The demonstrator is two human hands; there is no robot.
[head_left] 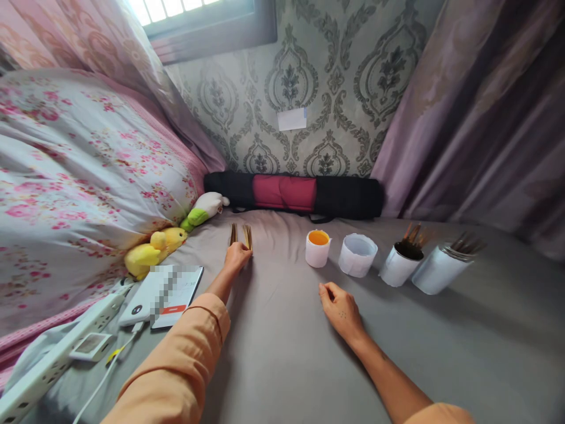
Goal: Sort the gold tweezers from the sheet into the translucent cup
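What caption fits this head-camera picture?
Left hand at thin golden sticks, right hand near four white pots on a gray sheet.

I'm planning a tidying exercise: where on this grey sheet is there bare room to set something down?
Bare patches: between the gold sticks at the left hand and the leftmost cup; in front of the jar, right of the right hand. Crowded: the left side, with yellow toy, charger and power strip; the row from leftmost cup to jar.
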